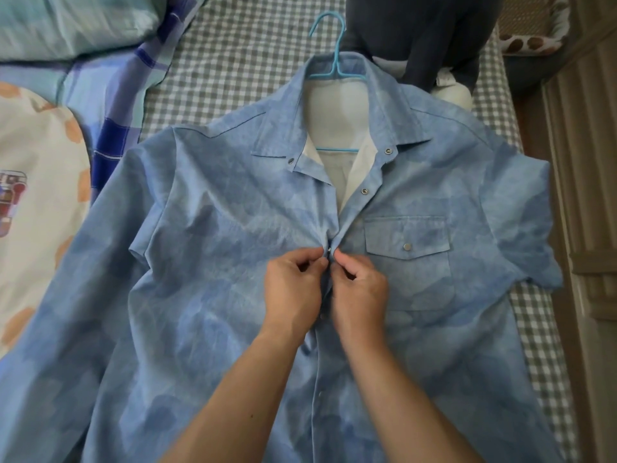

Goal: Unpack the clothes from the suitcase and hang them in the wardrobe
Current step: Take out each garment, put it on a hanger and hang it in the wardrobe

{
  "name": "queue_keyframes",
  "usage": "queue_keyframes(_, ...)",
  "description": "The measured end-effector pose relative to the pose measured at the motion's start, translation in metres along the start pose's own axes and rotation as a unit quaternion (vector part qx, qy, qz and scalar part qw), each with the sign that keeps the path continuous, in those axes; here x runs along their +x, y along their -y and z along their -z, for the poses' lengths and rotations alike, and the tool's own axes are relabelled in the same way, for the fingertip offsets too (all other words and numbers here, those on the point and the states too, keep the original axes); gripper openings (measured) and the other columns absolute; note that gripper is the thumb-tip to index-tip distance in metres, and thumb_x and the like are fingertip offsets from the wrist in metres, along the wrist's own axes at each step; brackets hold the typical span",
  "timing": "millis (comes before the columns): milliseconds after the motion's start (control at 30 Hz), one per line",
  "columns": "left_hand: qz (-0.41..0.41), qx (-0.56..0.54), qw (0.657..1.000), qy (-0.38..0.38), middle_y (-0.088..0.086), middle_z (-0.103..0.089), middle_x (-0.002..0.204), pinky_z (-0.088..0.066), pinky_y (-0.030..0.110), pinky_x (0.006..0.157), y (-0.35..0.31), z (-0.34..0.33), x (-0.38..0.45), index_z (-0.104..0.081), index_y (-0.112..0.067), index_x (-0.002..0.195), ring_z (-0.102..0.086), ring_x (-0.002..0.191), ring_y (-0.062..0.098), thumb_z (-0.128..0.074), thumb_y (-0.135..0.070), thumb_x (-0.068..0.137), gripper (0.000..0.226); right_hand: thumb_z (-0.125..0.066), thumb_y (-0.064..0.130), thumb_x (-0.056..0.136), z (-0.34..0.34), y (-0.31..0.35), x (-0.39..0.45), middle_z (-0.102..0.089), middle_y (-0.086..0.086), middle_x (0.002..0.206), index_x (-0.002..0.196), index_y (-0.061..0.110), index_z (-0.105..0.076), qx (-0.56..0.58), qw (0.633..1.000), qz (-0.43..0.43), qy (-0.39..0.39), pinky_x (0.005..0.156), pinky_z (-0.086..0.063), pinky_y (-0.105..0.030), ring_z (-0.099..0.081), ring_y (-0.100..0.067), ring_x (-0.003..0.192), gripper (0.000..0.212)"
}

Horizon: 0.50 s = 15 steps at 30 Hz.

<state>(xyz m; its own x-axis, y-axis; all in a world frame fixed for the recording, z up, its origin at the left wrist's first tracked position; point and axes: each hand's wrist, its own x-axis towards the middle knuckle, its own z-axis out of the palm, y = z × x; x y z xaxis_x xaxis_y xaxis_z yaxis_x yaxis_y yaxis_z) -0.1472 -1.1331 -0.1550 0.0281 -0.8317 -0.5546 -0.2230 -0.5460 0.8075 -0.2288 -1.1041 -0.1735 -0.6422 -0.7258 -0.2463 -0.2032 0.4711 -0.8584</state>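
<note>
Pinching the placket mid-frame, left hand (pixel 293 289) and right hand (pixel 359 290) each grip an edge of one blue shirt (pixel 207 279), fingers curled tight at a snap. One hanger (pixel 329 45) pokes out top center; shirt lies flat on the bed (pixel 233 55), one pocket (pixel 405 242) at right.

The bed's checked sheet (pixel 233 61) is left bare above the shirt's left shoulder, where passage is unobstructed. The left is blocked by a blue plaid quilt (pixel 113 95) and a printed pillow (pixel 36 162); the top right is occupied by dark clothing (pixel 424 35).
</note>
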Motion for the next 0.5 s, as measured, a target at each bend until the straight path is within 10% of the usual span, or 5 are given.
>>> queue_keyframes(233,0.005,-0.008,1.000,-0.013,-0.001,-0.077,0.079,-0.058,0.027,0.073,-0.001,-0.005,-0.002,-0.079,-0.013,0.093,-0.073,0.077,0.009,-0.067,-0.006,0.093,0.013,-0.066,0.014,0.096,-0.013,-0.009,-0.004,-0.060,0.008,0.080,0.080,0.008,-0.074,-0.026,0.999,0.036,-0.030,0.070,-0.053,-0.033,-0.064,-0.014,0.076,0.019)
queue_keyframes(367,-0.038,0.186,0.976,0.106,-0.014,-0.069,0.066,-0.045,0.022,0.065,-0.008,0.022,0.017,-0.079,-0.019,0.091,-0.058,0.059,-0.007,-0.061,-0.006,0.093,0.023,-0.050,0.013,0.095,0.011,-0.010,0.010,-0.065,-0.005,0.102,0.117,0.011,-0.072,-0.214,0.953,0.142,0.161,0.084,-0.053,-0.038,-0.063,-0.024,0.093,0.032)
queue_keyframes(500,-0.231,0.329,0.915,-0.025,0.001,-0.066,0.113,-0.044,0.025,0.087,-0.045,0.038,0.056,-0.066,-0.024,0.128,-0.061,0.106,0.019,-0.062,-0.012,0.091,0.039,-0.063,0.022,0.095,0.030,0.036,0.069,-0.071,-0.003,0.106,0.124,0.010,-0.067,-0.124,0.991,0.001,0.044,0.091,-0.046,-0.028,-0.065,-0.019,0.105,0.031)
